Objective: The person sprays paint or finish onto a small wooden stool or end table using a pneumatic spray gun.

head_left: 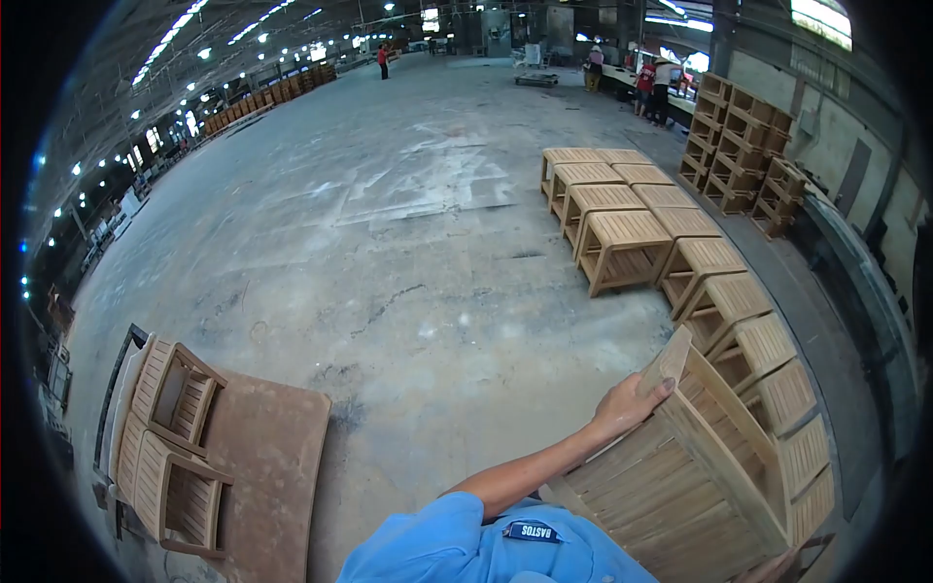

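Note:
A slatted wooden side table [661, 486] is tilted against the front of my body, low on the right. My left hand [632, 403] is closed around the end of one of its legs, thumb and fingers wrapped over the wood. At the bottom edge, only a small part of my right hand [771, 567] shows, gripping the table's lower corner; most of its fingers are out of frame. Just beyond stands a row of matching side tables [731, 255], upright on the floor.
To the left, two similar side tables [175, 394] rest on a flat brown board [267, 447]. Wooden frames [743, 146] are stacked along the right wall. Several people work farther back, including one in red [383, 63]. Concrete floor [389, 233] stretches ahead.

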`<state>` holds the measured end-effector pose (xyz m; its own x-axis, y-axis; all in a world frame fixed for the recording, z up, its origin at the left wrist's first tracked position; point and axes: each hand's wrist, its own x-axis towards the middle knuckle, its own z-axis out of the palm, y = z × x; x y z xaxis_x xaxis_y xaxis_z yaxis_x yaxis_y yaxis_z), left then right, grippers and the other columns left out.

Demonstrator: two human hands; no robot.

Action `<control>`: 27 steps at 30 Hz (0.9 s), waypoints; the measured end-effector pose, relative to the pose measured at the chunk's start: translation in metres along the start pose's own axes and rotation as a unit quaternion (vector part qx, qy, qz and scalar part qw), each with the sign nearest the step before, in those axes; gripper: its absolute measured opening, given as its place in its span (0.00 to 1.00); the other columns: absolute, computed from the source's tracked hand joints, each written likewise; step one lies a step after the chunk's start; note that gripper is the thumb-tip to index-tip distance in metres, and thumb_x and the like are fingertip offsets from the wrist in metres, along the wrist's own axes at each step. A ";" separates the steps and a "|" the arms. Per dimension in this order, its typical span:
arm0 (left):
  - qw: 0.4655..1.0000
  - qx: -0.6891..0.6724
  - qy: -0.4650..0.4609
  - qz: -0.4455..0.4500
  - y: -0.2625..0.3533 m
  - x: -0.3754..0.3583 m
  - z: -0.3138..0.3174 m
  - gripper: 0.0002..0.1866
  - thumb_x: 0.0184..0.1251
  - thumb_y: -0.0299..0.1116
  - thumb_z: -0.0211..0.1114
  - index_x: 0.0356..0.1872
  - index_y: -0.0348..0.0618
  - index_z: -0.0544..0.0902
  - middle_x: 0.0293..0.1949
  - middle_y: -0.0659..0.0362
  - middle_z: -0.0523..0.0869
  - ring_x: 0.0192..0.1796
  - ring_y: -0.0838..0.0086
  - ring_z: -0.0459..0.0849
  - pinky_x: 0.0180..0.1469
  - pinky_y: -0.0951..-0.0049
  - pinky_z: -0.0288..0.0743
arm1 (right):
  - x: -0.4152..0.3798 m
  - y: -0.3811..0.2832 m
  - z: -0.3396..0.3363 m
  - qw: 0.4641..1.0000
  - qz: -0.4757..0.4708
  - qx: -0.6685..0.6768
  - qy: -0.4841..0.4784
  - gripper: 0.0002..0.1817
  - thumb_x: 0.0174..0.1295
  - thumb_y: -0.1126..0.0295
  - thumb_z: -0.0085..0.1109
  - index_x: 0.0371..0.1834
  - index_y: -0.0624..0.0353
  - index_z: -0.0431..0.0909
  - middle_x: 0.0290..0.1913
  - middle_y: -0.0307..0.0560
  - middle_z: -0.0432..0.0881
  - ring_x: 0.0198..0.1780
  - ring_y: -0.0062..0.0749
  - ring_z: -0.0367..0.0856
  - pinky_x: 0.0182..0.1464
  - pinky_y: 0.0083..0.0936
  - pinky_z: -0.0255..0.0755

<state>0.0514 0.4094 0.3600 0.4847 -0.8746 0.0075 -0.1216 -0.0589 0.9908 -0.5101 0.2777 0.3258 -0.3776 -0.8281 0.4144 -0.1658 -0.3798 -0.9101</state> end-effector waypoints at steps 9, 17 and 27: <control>1.000 -0.005 -0.028 0.005 0.014 0.132 -0.029 0.45 0.64 0.72 0.53 0.64 0.39 0.74 0.51 0.44 0.85 0.55 0.55 0.83 0.57 0.61 0.74 | 0.050 0.021 0.146 0.998 0.055 0.026 -0.003 0.38 0.73 0.42 0.42 0.75 0.61 0.58 0.69 0.57 0.67 0.67 0.43 0.70 0.65 0.34 0.69; 1.000 -0.011 -0.007 -0.012 0.008 0.263 -0.014 0.45 0.63 0.74 0.53 0.62 0.38 0.76 0.51 0.44 0.84 0.55 0.56 0.83 0.57 0.63 0.73 | 0.128 0.072 0.282 0.993 0.099 0.065 -0.005 0.38 0.73 0.42 0.42 0.75 0.60 0.57 0.69 0.57 0.67 0.67 0.43 0.70 0.64 0.34 0.69; 0.997 0.030 0.071 -0.025 0.015 0.402 0.022 0.46 0.62 0.75 0.53 0.57 0.35 0.78 0.48 0.44 0.84 0.53 0.57 0.83 0.55 0.64 0.74 | 0.219 0.105 0.397 0.981 0.166 0.097 0.001 0.39 0.73 0.41 0.42 0.76 0.60 0.57 0.69 0.58 0.67 0.67 0.43 0.70 0.64 0.34 0.69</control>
<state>0.2253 0.0467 0.3749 0.6088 -0.7931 -0.0181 -0.1437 -0.1327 0.9807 -0.2490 -0.1073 0.3234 -0.3831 -0.9187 0.0958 0.1430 -0.1614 -0.9765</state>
